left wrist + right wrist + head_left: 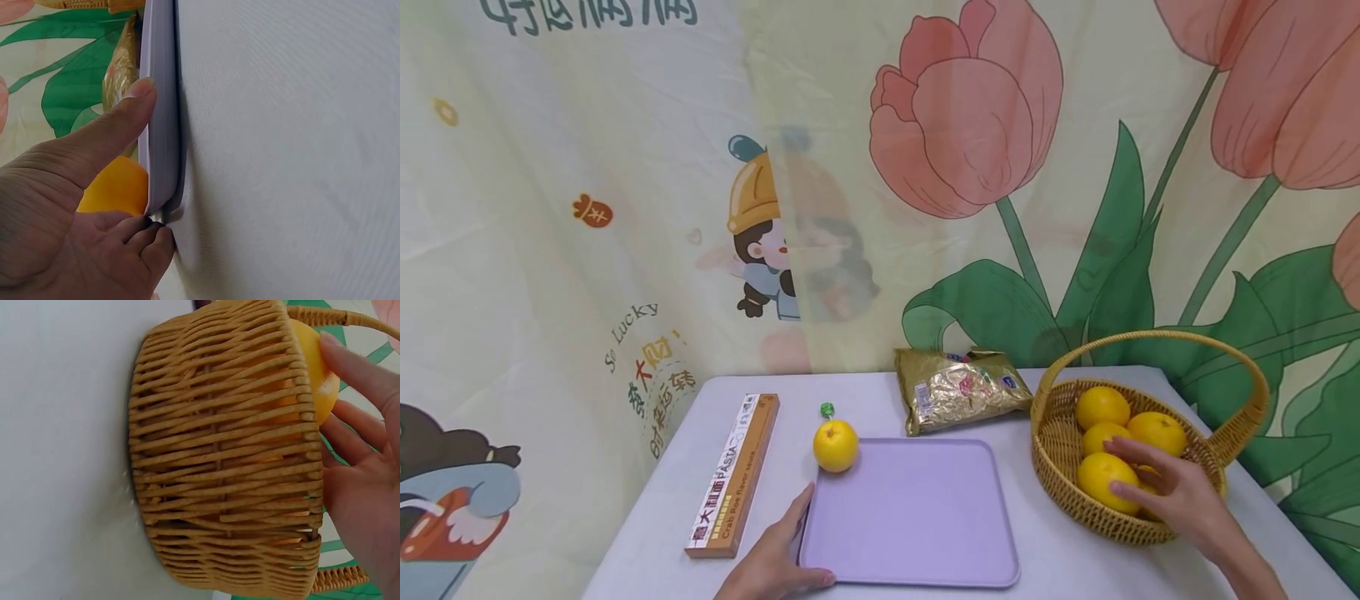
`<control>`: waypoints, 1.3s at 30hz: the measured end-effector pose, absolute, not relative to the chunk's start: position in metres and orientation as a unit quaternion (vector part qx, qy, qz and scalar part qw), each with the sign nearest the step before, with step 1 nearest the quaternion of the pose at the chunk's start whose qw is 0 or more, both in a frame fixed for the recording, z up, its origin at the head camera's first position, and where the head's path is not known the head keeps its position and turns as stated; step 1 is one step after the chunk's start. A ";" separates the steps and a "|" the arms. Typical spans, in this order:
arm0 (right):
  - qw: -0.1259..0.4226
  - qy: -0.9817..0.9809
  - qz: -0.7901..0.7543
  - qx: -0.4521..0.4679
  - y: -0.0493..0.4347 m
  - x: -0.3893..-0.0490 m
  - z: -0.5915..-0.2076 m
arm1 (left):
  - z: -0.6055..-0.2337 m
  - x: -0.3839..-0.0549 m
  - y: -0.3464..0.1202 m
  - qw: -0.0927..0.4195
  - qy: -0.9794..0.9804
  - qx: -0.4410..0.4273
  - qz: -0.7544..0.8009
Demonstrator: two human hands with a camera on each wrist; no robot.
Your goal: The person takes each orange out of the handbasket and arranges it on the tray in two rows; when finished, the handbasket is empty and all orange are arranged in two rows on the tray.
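Observation:
A light purple tray (910, 512) lies flat on the table. My left hand (775, 554) holds its near left corner, the thumb along the near wall and the fingers (156, 253) bent at the left side. One orange (836, 446) sits at the tray's far left corner. To the right stands a wicker basket (1105, 521) with several oranges in it. My right hand (1183, 496) reaches over the basket's near right rim. Its thumb and fingers lie about the front orange (1102, 479), and the thumb touches that orange (312, 375) in the right wrist view.
Left of the tray lies a long pasta box (733, 479). Behind the tray rests a shiny gold packet (962, 387), and a small green-wrapped item (827, 410) is behind the single orange. The basket's tall handle (1150, 335) arches over it. A printed curtain (820, 208) hangs behind the table.

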State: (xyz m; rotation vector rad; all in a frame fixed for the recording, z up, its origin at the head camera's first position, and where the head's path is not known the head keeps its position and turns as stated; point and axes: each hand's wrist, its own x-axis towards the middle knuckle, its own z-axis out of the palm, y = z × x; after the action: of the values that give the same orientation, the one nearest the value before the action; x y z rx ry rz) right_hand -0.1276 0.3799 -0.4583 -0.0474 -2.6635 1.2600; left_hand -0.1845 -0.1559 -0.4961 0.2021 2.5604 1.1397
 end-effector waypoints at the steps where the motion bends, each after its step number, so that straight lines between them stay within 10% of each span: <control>1: 0.086 -0.907 0.413 -0.018 0.380 -0.128 -0.459 | -0.496 -0.184 -0.156 0.165 0.899 0.070 0.399; 39: 0.149 -0.825 0.540 0.083 0.294 -0.143 -0.431 | -0.500 -0.184 -0.158 0.157 0.896 0.078 0.408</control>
State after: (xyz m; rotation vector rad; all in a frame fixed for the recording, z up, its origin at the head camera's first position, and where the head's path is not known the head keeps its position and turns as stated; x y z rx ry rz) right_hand -0.1434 0.2935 -0.4307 0.2386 -2.3703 1.5509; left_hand -0.1835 -0.1578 -0.4998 0.2238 2.5631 1.1680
